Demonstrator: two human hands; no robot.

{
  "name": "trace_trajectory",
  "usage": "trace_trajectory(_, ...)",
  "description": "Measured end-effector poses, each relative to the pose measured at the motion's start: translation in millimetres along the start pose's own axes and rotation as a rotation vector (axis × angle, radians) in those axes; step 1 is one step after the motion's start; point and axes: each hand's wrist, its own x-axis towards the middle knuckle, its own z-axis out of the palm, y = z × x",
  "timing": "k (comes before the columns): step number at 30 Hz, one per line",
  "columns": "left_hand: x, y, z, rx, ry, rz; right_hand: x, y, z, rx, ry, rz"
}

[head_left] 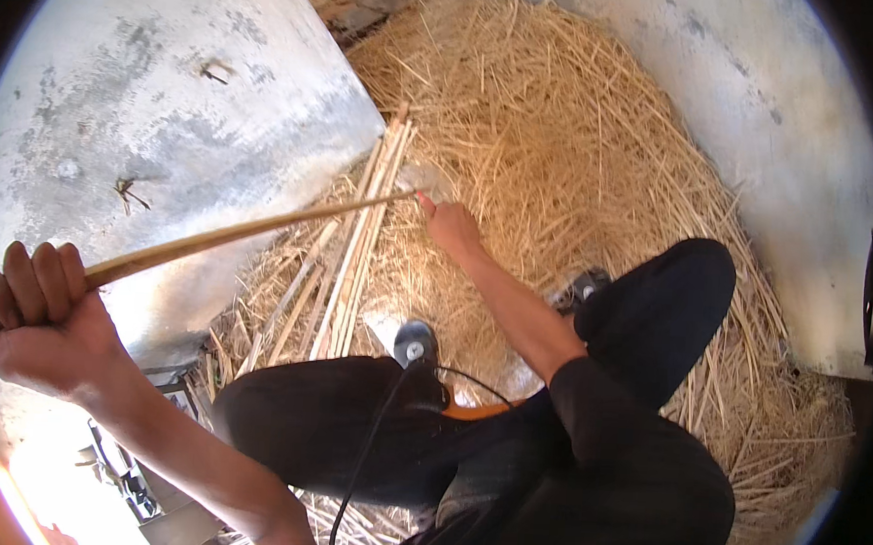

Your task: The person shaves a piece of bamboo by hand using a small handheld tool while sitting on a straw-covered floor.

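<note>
A long tan bamboo strip [246, 229] slants across in front of me, bowing slightly from lower left to upper right. Its thick end is wrapped in the closed fingers of my left hand [44, 326], raised at the far left. My right hand [452, 227] is closed at the thin far end, the thumb lying against the tip. Whether anything else sits in that right hand is hidden. Below the strip, several pale split strips [362, 244] lie side by side on the shavings, next to the wall corner.
A heap of straw-coloured shavings [573, 112] fills the floor ahead and to the right. A stained whitish wall [169, 110] stands at left, another wall [761, 112] at right. My bent legs and shoes [416, 343] are close below; a black cable [374, 437] hangs between them.
</note>
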Motion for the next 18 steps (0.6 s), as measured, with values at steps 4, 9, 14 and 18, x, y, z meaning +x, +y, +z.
trace_trajectory(4, 6.0, -4.1, 2.0, -0.021, -0.043, 0.022, -5.2, -32.1, -10.9, 0.005, 0.169, -0.2)
trace_trajectory(9, 0.9, -1.8, 19.4, -0.003, 0.078, -0.021, 22.6, 25.0, -7.0, -0.097, -0.048, -0.034)
trace_trajectory(14, 13.4, -7.0, 23.7, 0.13, 0.303, 0.047, 39.1, 0.6, -0.3, 0.179, -0.238, 0.085)
trace_trajectory(18, 14.3, -6.6, 20.2, 0.11, 0.237, 0.039, 0.5, -37.9, -25.8, -0.017, 0.256, -0.337)
